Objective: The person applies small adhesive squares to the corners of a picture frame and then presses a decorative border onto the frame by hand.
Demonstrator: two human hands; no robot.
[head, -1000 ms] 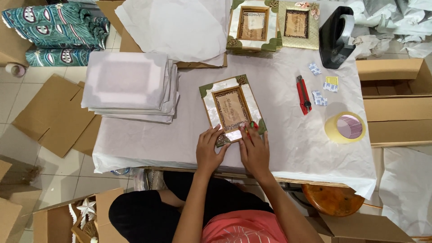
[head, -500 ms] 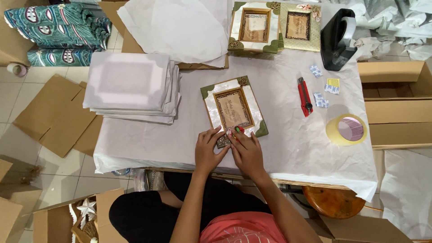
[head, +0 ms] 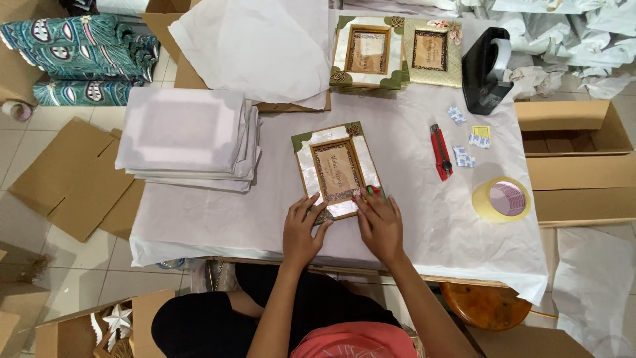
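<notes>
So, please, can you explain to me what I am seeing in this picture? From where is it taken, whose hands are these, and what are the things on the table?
The picture comes from a camera worn on a person's head, looking down, so both hands are that person's own. The left hand and right hand rest on the near end of a shell-covered picture frame, which lies flat on the white paper covering the table; neither hand lifts it. To the left is a stack of paper-wrapped packages. To the right lie a red cutter, a roll of tape and small sachets. At the far edge are two more frames and a black tape dispenser.
</notes>
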